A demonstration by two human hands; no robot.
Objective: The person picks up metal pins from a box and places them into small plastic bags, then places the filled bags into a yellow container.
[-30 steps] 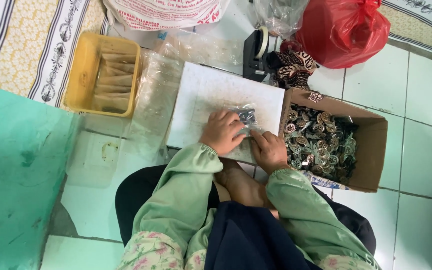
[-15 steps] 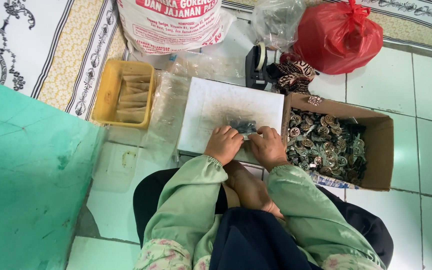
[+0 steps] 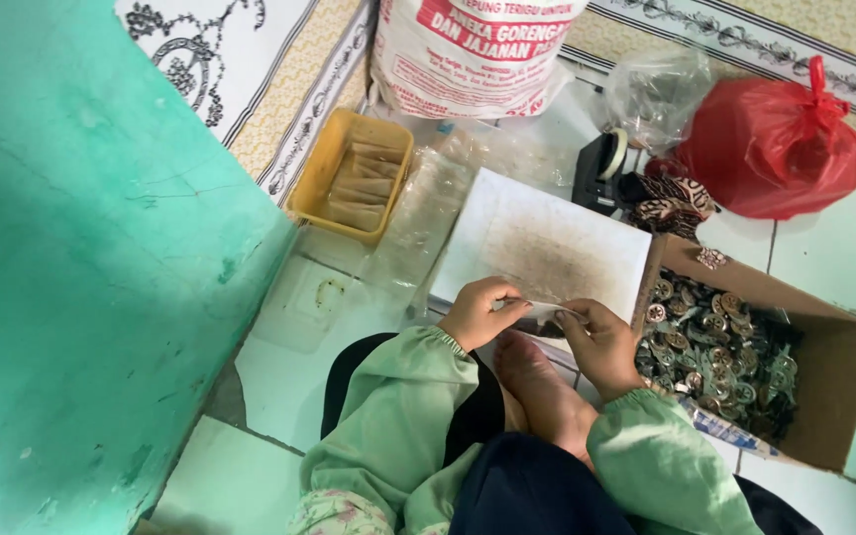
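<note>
Left hand and right hand each pinch one end of a small clear plastic packet, held at the near edge of the white rectangular board, beside the brown cardboard box of metal pieces.

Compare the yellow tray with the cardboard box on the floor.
The yellow tray is shallow plastic and lies to the person's left; the cardboard box is deeper, brown and larger, to their right. The tray holds flat tan pieces in a stack; the box holds a heap of small metallic parts. Both are open-topped and sit on the floor.
</note>
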